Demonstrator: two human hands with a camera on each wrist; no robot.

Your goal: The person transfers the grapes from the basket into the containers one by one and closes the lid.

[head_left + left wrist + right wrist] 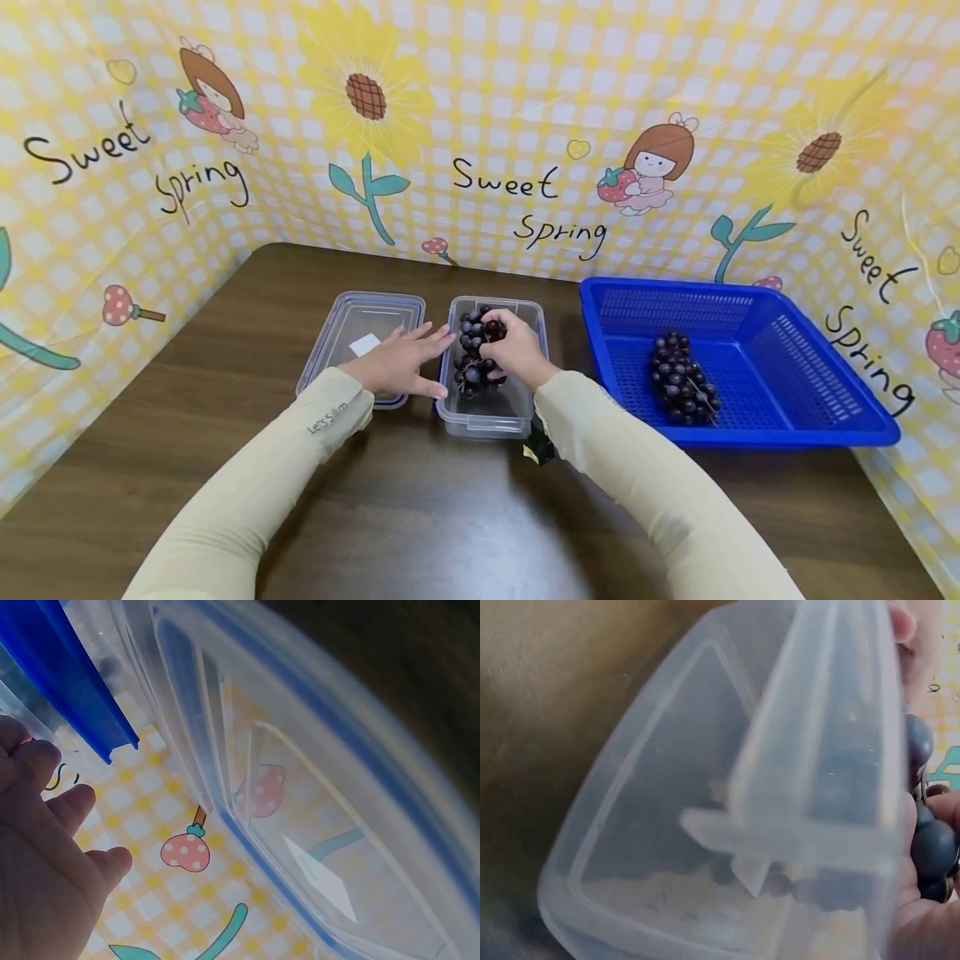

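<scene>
Left hand: our left hand (397, 365) lies flat, fingers straight, on the clear lid (360, 333).
Right hand: our right hand (516, 350) grips the dark grapes (474, 354) inside the clear box (487, 417).
Basket: beyond on the worktop (420, 517), the blue basket (795, 400) holds a second bunch (682, 379).

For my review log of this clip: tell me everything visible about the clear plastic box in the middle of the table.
The clear plastic box is a lidless rectangular tub with rounded corners and a rim, standing upright on the brown table. It holds a bunch of dark grapes, which the right hand grips from above. The left hand lies with straight fingers against its left wall. Its lid lies beside it.
</scene>
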